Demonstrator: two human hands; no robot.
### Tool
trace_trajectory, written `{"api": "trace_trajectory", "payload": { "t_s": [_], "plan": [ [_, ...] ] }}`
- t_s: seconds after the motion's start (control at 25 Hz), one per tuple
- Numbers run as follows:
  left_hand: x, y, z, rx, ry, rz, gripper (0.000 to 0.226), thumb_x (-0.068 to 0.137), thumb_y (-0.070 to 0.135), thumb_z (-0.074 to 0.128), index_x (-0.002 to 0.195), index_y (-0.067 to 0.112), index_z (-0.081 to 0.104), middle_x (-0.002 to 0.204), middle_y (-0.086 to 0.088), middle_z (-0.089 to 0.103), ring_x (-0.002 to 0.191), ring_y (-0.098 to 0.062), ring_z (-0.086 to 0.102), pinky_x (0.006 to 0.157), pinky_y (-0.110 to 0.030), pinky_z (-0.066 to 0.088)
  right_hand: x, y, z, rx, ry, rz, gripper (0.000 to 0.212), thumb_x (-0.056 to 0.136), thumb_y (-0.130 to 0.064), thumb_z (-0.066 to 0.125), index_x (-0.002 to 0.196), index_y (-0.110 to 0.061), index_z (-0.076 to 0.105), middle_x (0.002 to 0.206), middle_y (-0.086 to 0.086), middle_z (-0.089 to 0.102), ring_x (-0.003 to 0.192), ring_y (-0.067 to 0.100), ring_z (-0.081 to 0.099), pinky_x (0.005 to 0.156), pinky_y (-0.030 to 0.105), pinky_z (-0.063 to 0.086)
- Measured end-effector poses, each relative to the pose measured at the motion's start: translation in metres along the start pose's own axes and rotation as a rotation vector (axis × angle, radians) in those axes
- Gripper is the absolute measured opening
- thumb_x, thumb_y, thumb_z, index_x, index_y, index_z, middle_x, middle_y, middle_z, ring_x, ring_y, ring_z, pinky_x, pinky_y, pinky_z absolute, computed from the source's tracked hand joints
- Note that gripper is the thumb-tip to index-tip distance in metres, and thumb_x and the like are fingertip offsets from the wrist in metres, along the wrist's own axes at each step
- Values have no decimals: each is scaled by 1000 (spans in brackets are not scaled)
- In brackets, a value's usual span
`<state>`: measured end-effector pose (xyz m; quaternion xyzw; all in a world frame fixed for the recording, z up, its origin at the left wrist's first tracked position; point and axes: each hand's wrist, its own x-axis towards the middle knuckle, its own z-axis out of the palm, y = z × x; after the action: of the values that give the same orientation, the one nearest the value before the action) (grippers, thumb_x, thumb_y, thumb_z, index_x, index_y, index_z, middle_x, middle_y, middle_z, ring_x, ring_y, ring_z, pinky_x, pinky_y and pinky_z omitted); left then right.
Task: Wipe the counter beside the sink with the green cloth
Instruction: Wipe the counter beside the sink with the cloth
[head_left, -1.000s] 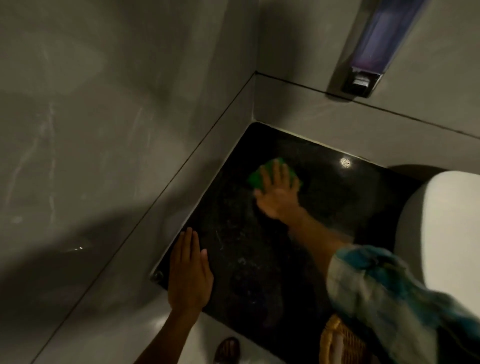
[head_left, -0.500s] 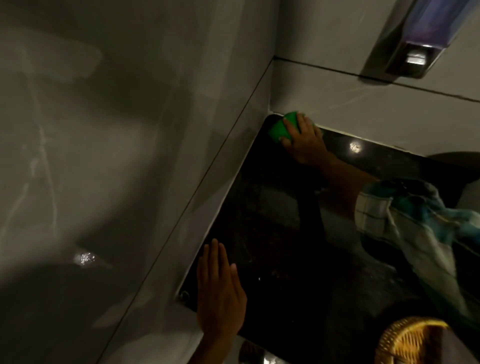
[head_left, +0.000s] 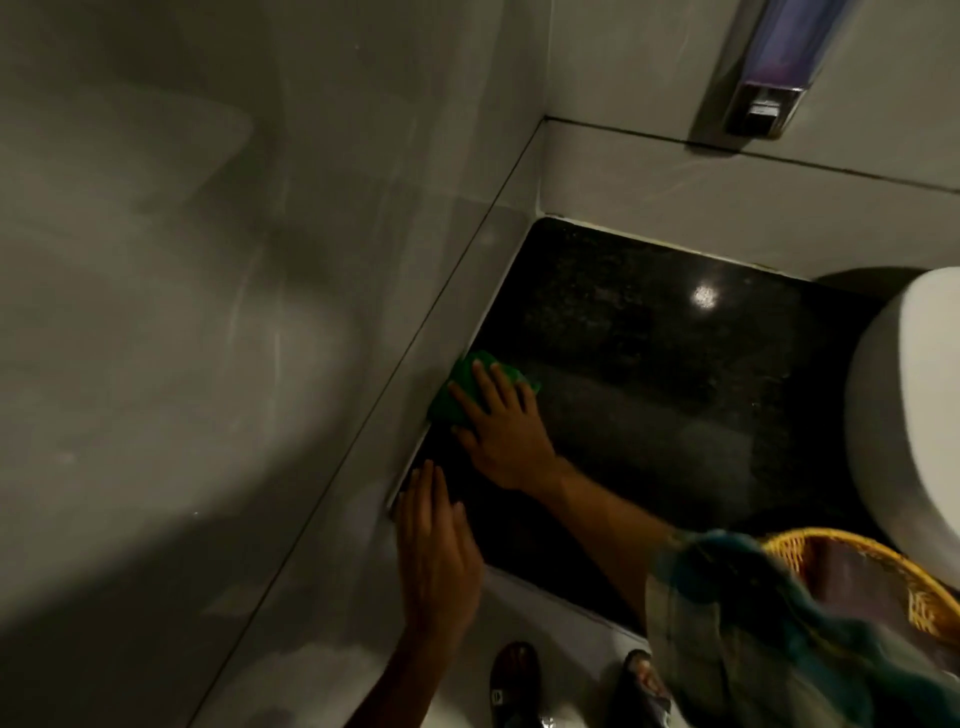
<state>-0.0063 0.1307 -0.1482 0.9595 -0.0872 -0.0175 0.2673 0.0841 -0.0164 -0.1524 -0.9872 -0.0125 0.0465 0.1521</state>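
The green cloth (head_left: 457, 395) lies on the black speckled counter (head_left: 649, 364), pushed against the left wall. My right hand (head_left: 504, 431) presses flat on the cloth with fingers spread, covering most of it. My left hand (head_left: 436, 551) rests flat on the counter's near left corner, palm down, holding nothing. The white sink (head_left: 909, 415) stands at the right edge of the counter.
Grey tiled walls meet at the far corner. A soap dispenser (head_left: 769, 67) hangs on the back wall. A woven basket (head_left: 883, 582) sits at the front right, partly behind my plaid sleeve (head_left: 753, 634). Two sandalled feet (head_left: 514, 680) show on the floor below.
My right hand has pulled the cloth from the far corner back along the left wall toward me. My left hand stays on the near corner.
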Motion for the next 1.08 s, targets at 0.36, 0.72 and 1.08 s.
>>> {"api": "trace_trajectory", "payload": {
  "t_s": [0.36,0.72,1.08],
  "plan": [
    [-44,-64,-33,249,-160,212,72,94,54,18,148,6,19,158,-11,16,147,-23,16,118,-29,8,-98,46,-5,-92,93,285,57,95,-44,36,148,-29,23,159,13,16,146,33,13,116,51,14],
    [-45,-59,-31,269,-190,232,78,94,53,9,141,-5,30,151,-23,27,139,-37,33,114,-28,12,-143,-50,33,-88,96,84,61,89,-48,41,146,-32,29,157,10,23,145,32,18,117,54,9],
    [-46,-52,-15,194,-172,198,79,94,54,16,140,-10,29,150,-27,29,137,-42,33,115,-37,19,-126,68,-31,146,213,921,61,98,-38,32,151,-21,8,160,18,-2,147,36,-4,118,54,5]
  ]
}}
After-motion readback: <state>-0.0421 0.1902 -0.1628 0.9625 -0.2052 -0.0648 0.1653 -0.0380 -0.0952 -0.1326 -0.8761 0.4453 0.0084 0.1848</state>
